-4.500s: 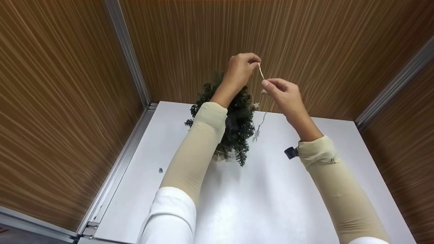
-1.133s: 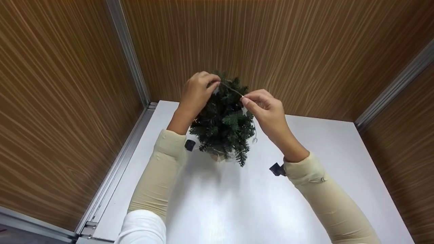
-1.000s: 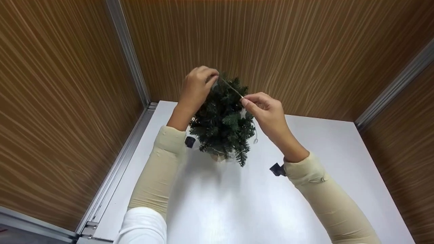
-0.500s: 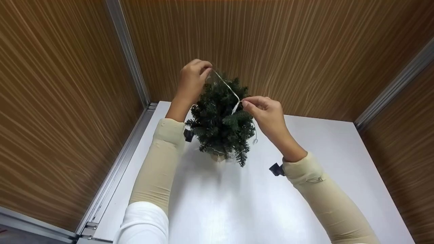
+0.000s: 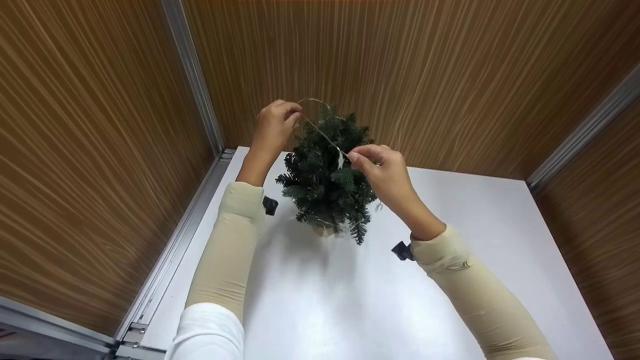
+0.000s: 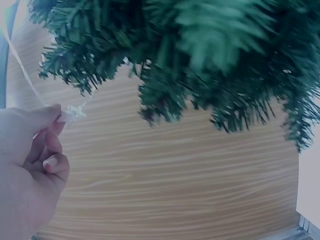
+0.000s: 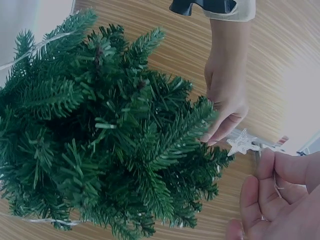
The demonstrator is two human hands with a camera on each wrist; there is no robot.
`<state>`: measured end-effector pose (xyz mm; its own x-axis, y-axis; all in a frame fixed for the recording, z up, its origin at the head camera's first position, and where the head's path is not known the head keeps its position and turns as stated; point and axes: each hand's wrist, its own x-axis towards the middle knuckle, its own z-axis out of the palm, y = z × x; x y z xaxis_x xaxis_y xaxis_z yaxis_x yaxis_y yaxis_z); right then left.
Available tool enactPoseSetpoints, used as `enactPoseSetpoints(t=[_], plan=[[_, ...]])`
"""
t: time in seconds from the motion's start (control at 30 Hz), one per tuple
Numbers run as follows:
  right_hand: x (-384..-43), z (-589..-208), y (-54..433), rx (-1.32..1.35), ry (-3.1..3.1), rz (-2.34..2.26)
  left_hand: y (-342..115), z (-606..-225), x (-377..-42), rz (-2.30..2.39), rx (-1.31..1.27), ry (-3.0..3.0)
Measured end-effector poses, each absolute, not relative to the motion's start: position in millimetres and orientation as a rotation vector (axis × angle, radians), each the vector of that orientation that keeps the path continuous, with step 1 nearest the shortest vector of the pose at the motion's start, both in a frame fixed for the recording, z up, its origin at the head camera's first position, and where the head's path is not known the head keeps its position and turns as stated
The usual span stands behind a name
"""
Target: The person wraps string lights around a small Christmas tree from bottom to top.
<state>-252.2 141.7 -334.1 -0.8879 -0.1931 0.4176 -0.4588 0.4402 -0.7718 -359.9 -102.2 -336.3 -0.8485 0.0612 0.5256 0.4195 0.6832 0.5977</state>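
Note:
A small artificial Christmas tree [image 5: 320,180] stands at the far side of the white table, its pale base [image 5: 324,232] partly covered by branches. Across its top runs a thin wire string of star lights [image 5: 319,129], taut between my hands. My left hand [image 5: 272,127], left of the treetop, pinches the wire right beside a clear star [image 6: 76,112]. From there a loop of wire arcs back behind the tree. With thumb and forefinger my right hand [image 5: 387,172] pinches the string at the tree's right; another clear star [image 7: 241,142] sits just past those fingertips.
Wood-grain panels [image 5: 380,60] rise behind and on both sides of the white table [image 5: 320,305], with a metal rail [image 5: 192,75] in the left corner. More string [image 7: 50,220] lies along the branches, and a loose piece [image 5: 379,205] hangs at the tree's right.
Since 4.5 seconds ago both hands have moved left, the left one across the treetop, drawing the string over the tree. In the last half second the left hand has shifted left and down.

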Motion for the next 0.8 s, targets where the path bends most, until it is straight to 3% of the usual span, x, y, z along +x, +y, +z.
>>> enactPoseSetpoints(t=[0.8], plan=[[-222, -346, 149, 0.656, -2.412, 1.318, -126, -370, -301, -1.172, -0.37, -2.634]])
